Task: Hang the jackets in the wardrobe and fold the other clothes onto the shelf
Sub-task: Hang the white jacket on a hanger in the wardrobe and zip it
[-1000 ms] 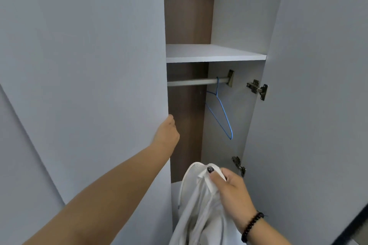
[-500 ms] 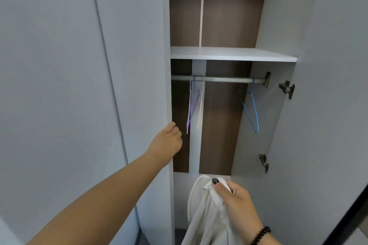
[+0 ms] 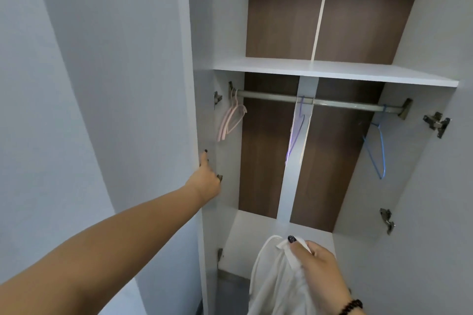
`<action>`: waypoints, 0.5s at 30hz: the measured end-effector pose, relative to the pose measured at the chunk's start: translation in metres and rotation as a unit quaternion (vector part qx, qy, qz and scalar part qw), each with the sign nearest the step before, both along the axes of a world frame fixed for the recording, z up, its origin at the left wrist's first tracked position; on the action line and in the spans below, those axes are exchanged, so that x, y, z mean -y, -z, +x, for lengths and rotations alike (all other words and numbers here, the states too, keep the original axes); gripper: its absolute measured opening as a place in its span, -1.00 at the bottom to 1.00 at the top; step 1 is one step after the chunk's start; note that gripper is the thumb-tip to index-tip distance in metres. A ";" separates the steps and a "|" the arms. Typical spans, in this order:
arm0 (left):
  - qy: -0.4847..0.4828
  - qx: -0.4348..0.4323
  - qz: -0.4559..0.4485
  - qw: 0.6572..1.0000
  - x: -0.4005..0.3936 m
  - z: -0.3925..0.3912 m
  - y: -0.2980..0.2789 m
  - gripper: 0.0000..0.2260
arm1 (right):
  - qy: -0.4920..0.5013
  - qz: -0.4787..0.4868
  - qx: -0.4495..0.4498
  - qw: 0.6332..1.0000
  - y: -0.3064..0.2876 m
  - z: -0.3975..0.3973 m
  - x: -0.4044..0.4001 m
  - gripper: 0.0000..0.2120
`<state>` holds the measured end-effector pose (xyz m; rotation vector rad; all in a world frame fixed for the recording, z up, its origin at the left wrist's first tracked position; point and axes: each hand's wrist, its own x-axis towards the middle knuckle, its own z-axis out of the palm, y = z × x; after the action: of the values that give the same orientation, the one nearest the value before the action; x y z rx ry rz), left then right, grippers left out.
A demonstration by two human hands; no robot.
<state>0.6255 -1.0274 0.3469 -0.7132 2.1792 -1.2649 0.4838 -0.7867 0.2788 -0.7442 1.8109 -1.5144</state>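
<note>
The wardrobe stands open in front of me. My left hand (image 3: 206, 183) holds the edge of the left door (image 3: 143, 110) at mid height, thumb pointing up along it. My right hand (image 3: 320, 271) pinches a white garment (image 3: 276, 286) by its collar low in front of the wardrobe, and the fabric hangs down out of frame. A grey rail (image 3: 337, 104) runs under a white shelf (image 3: 332, 73). On the rail hang pink hangers (image 3: 231, 120) at the left, a purple and a white hanger (image 3: 298, 133) in the middle, and a blue hanger (image 3: 376, 151) at the right.
The right door (image 3: 445, 199) is swung open with its hinges (image 3: 436, 123) showing. The back panel is brown with a white strip down the middle. A low white ledge (image 3: 253, 227) lies at the bottom of the hanging space.
The left door has swung further open with my left hand on its edge, uncovering the pink hangers and the whole rail. My right hand still holds the white garment.
</note>
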 end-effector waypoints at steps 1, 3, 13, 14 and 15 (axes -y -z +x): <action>-0.015 0.001 -0.001 1.000 0.005 0.005 0.004 -0.48 | 0.000 0.002 -0.001 1.000 -0.002 0.006 0.004 -0.63; -0.021 0.025 -0.015 0.999 0.017 0.016 0.011 -0.51 | 0.003 0.006 -0.002 1.000 -0.002 0.021 0.011 -0.62; 0.040 0.111 -0.035 0.992 0.062 0.070 0.013 -0.55 | 0.046 -0.014 0.019 0.999 -0.004 0.091 0.046 -0.62; 0.038 0.103 -0.026 0.994 0.063 0.071 0.012 -0.56 | 0.051 -0.018 0.021 0.998 -0.005 0.095 0.048 -0.62; 0.038 0.099 -0.019 0.994 0.062 0.071 0.011 -0.57 | 0.054 -0.021 0.025 0.998 -0.007 0.099 0.051 -0.63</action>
<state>0.6963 -1.0896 0.3360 -0.5005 2.0412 -1.3585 0.5830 -0.8375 0.2856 -0.6305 1.8131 -1.6304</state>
